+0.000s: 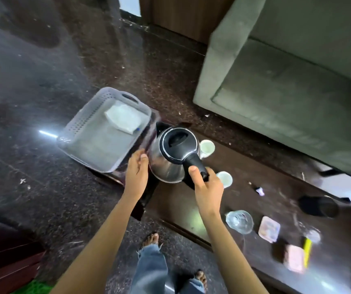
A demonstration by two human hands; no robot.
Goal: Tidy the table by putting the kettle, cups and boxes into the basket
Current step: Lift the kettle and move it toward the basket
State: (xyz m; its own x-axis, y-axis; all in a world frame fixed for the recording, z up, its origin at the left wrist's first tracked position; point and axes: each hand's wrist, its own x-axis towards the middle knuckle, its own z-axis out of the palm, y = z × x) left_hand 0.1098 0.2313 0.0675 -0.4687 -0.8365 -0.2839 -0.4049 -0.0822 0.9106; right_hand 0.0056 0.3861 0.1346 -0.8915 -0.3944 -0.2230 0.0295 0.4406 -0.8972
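Right hand [207, 185] clamped on kettle [171, 155] handle, left hand [136, 172] open steadying; tilt risks clipping basket [81, 124] rim; cups [206, 147] close behind.

One kettle [173, 153], taken as reference. One basket [89, 122] just to its left. Two white cups [206, 147] [224, 179] close on its right. Further right of the kettle: one glass bowl [239, 221], two small pink boxes [269, 229] [294, 258], one dark tumbler [318, 206].
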